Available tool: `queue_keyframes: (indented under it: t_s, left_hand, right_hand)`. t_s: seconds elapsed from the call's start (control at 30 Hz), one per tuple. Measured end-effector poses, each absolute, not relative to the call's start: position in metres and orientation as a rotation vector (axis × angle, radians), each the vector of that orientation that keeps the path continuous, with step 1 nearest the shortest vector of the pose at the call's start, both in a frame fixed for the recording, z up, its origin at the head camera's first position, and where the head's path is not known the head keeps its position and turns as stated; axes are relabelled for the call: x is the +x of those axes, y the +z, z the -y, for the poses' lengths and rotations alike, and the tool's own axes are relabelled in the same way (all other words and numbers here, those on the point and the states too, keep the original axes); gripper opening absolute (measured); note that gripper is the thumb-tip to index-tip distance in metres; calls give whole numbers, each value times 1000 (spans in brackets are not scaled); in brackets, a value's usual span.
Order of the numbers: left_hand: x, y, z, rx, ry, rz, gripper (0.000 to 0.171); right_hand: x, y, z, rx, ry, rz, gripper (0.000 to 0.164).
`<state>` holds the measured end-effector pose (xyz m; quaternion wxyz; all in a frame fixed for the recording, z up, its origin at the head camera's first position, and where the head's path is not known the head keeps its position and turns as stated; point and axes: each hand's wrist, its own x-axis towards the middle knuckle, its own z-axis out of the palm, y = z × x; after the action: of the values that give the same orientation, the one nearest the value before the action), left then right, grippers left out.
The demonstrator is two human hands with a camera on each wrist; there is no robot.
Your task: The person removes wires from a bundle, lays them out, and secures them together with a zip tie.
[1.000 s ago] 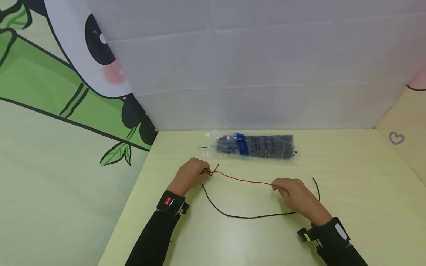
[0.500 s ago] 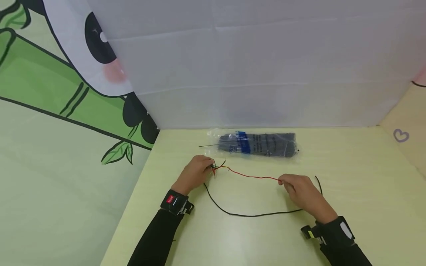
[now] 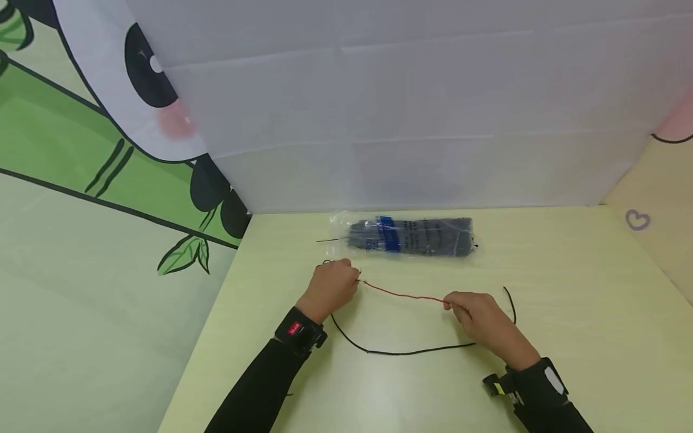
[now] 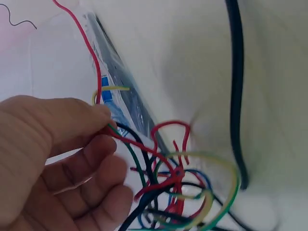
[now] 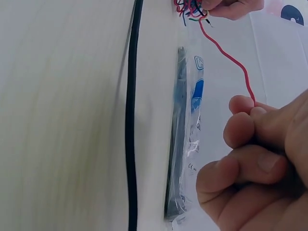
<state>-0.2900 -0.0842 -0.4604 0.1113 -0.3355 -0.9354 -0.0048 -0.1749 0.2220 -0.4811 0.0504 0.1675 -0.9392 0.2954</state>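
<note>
Between thumb and forefinger my left hand pinches thin coloured wires. Below its fingertips in the left wrist view hangs a tangled wire bundle in red, green, yellow, blue and black. From this grip a red wire stretches to the right, slightly wavy. My right hand pinches its far end between thumb and fingertip, the other fingers curled in. A black cable curves across the table beneath both hands. In the head view the left hand hides most of the bundle.
A clear plastic bag of dark, thin strips with a blue band lies behind the hands, near the back of the pale table. One thin strip sticks out on its left. White and printed cloth stands behind and beside the table.
My left hand has turned and shifted right, so the bundle beside its fingers is now mostly covered in the head view. My right hand keeps its pinch on the red wire.
</note>
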Motion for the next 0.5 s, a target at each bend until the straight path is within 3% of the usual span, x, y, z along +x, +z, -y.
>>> queue_keyframes:
  t_s: [0.3, 0.5]
  left_hand:
    - [-288, -467, 94, -951, -371, 2906, 11]
    - [-286, -475, 93, -976, -259, 2849, 15]
  right_hand:
    - [-173, -480, -215, 604, 911, 2864, 25]
    - [-174, -481, -210, 673, 942, 2857, 27]
